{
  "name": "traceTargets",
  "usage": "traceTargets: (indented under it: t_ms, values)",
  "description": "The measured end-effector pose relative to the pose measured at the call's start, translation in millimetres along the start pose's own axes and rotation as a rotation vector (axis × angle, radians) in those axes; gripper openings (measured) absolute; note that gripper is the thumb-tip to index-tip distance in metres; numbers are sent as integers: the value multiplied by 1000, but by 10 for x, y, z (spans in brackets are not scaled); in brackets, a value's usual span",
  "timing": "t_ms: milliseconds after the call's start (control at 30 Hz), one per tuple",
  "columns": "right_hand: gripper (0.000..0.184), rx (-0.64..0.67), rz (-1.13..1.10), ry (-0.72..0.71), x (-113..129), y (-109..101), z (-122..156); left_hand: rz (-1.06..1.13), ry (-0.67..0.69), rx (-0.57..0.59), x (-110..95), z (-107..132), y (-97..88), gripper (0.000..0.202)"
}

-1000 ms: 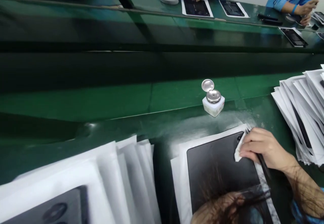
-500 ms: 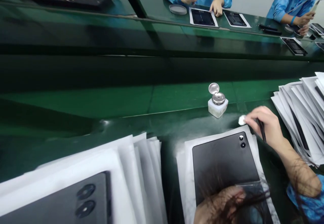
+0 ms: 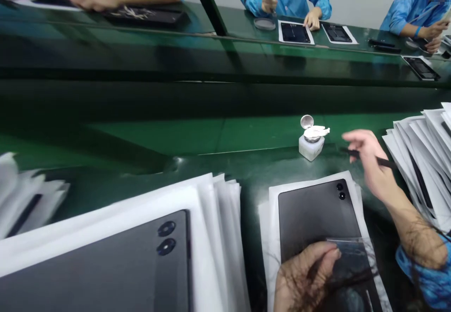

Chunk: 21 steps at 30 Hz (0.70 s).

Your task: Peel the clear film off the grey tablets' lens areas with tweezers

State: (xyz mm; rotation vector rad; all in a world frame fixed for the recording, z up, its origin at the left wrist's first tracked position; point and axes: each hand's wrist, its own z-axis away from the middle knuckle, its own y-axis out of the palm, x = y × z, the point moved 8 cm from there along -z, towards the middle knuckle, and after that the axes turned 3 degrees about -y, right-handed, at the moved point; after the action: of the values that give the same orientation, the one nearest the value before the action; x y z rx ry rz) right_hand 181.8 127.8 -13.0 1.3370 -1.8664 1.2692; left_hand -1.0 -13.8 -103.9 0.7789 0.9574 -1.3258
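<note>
My left hand (image 3: 306,274) is closed, thumb and fingers pinching a clear plastic piece (image 3: 350,248) over a dark grey tablet (image 3: 313,213). That tablet lies on white sheets, its two camera lenses at the far right corner. My right hand (image 3: 369,159) holds a slim black tool (image 3: 385,162) across the palm, while its index finger points toward a small white pump bottle (image 3: 311,148). The bottle's metal lid stands up, and a white cotton wad (image 3: 317,131) rests on its top. Loose hair partly covers my left hand and right forearm.
At left, another grey tablet (image 3: 105,269) lies on a stack of white sheets (image 3: 207,218). More interleaved sheets (image 3: 419,157) pile up at right. Beyond a green ledge, co-workers in blue sleeves handle tablets (image 3: 295,33); a black tray (image 3: 151,16) sits there.
The cotton wad has left my right fingers and now lies on the bottle top. My right hand has lifted slightly, its index finger extended. The view has shifted left.
</note>
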Motion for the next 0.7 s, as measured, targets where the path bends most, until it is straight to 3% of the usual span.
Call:
traceTargets:
  t_ms: [67, 133, 167, 233, 500, 700]
  values:
    - [31, 98, -176, 103, -14, -108, 370, -1, 10, 31, -33, -16, 6, 12]
    - [15, 203, -272, 202, -50, -158, 694, -2, 28, 54, -48, -39, 17, 8]
    - [8, 245, -316, 241, -71, -168, 818, -3, 38, 55, -44, -51, 21, 6]
    - [11, 297, -406, 284, -106, -170, 968, 1, 59, 39, -24, -66, 26, 9]
    - [18, 338, -485, 311, -179, -66, 999, -26, 56, -60, -62, 4, 21, 28]
    - [18, 358, -456, 330, -200, -36, 1033, -85, 94, -68, -142, 3, 3, 27]
